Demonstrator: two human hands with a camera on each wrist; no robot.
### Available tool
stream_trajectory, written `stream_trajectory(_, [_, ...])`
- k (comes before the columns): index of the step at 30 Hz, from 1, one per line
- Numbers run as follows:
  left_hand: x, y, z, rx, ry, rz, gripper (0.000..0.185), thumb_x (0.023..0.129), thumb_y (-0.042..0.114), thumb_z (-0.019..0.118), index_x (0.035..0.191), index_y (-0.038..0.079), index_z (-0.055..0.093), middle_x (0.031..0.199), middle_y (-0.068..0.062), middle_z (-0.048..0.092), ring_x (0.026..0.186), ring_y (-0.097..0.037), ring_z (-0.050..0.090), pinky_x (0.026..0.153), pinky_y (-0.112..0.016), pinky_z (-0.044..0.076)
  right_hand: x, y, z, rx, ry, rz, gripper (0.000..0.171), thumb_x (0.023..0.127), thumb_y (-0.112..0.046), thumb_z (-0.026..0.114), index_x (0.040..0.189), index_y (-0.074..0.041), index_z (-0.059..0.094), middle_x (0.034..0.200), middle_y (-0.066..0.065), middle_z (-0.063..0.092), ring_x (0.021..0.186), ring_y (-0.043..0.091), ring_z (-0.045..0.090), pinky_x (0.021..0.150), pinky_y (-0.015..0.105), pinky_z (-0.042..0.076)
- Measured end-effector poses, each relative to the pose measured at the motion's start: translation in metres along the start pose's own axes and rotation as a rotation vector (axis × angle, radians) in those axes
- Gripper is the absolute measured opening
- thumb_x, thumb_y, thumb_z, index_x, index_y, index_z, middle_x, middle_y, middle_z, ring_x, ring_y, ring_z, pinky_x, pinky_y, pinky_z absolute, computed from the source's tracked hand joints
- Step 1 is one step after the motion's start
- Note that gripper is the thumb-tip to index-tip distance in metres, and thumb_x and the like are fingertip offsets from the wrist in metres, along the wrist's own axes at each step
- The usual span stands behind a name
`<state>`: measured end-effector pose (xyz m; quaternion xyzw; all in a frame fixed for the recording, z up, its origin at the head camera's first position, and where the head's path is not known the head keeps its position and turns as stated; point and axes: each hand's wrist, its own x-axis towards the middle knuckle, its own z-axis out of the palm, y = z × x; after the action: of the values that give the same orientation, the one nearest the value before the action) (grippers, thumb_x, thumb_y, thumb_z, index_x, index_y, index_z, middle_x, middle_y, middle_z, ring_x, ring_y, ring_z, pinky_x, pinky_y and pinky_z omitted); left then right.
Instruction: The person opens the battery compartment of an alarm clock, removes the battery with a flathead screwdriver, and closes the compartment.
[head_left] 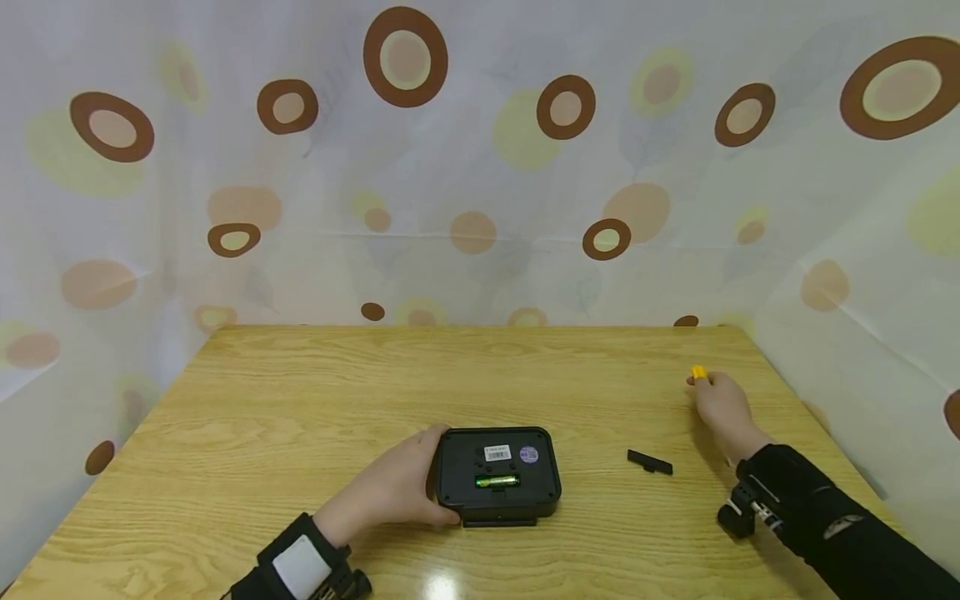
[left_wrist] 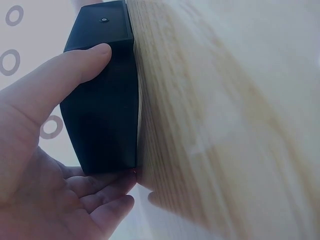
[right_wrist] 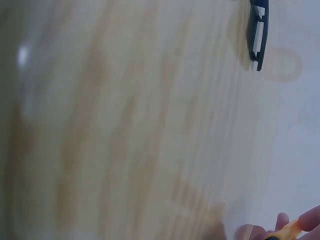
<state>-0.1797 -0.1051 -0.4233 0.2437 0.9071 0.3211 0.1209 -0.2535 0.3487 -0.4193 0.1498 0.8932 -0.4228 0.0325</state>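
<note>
My left hand grips the left side of a black box-shaped device, thumb along its near side and fingers around the far corner. Its upper face carries a white barcode label, a round purple sticker and a green battery in a small open slot. In the left wrist view the thumb presses the device's dark side. Over at the right, my right hand pinches a small yellow-orange object, mostly hidden by the fingers; I cannot tell its kind.
A thin black battery cover lies on the wooden table between the device and my right hand. Behind and beside the table hangs a pale cloth with brown rings and spots.
</note>
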Motion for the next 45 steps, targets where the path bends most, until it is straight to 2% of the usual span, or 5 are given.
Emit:
stream_trajectory(11, [0.001, -0.003, -0.001, 0.000, -0.001, 0.000, 0.114, 0.067, 0.029, 0.102, 0.156, -0.006, 0.038, 0.137, -0.017, 0.064, 0.118, -0.026, 0.063, 0.101, -0.050, 0.052, -0.001, -0.001, 0.007, -0.056, 0.024, -0.020, 0.048, 0.112, -0.016, 0.033, 0.140, 0.022, 0.044, 0.101, 0.026, 0.046, 0.085, 0.030, 0.045, 0.075, 0.037, 0.039])
stream_trajectory(24, [0.003, -0.004, -0.001, 0.001, 0.000, 0.017, 0.109, 0.067, 0.028, 0.102, 0.152, -0.004, 0.042, 0.134, -0.015, 0.065, 0.115, -0.024, 0.063, 0.099, -0.049, 0.053, 0.000, 0.001, 0.005, -0.181, 0.012, -0.063, 0.051, 0.112, -0.017, 0.045, 0.143, 0.023, 0.045, 0.140, 0.043, 0.051, 0.096, 0.036, 0.060, 0.072, 0.034, 0.048])
stream_trajectory(32, [0.003, -0.005, -0.002, 0.000, -0.002, 0.019, 0.111, 0.067, 0.027, 0.102, 0.154, -0.005, 0.040, 0.135, -0.017, 0.065, 0.117, -0.025, 0.063, 0.100, -0.050, 0.053, -0.001, 0.005, 0.002, -0.329, 0.061, -0.235, 0.033, 0.106, -0.012, 0.057, 0.114, 0.019, 0.062, 0.094, 0.030, 0.067, 0.064, 0.021, 0.055, 0.060, 0.033, 0.042])
stream_trajectory(40, [0.003, -0.007, -0.003, 0.003, 0.003, 0.021, 0.110, 0.067, 0.028, 0.102, 0.153, -0.004, 0.041, 0.135, -0.016, 0.064, 0.117, -0.025, 0.063, 0.100, -0.050, 0.053, 0.001, -0.002, -0.001, -0.509, 0.069, -0.326, 0.041, 0.102, -0.010, 0.062, 0.062, -0.010, 0.053, 0.058, -0.002, 0.034, 0.055, 0.017, 0.034, 0.057, 0.031, 0.027])
stream_trajectory(45, [0.002, -0.007, -0.004, 0.005, 0.001, 0.019, 0.111, 0.068, 0.028, 0.101, 0.154, -0.005, 0.040, 0.135, -0.017, 0.064, 0.117, -0.025, 0.063, 0.101, -0.050, 0.053, -0.001, -0.006, 0.000, -0.557, 0.065, -0.333, 0.047, 0.101, -0.009, 0.063, 0.059, -0.016, 0.044, 0.057, -0.003, 0.031, 0.054, 0.016, 0.033, 0.058, 0.031, 0.028])
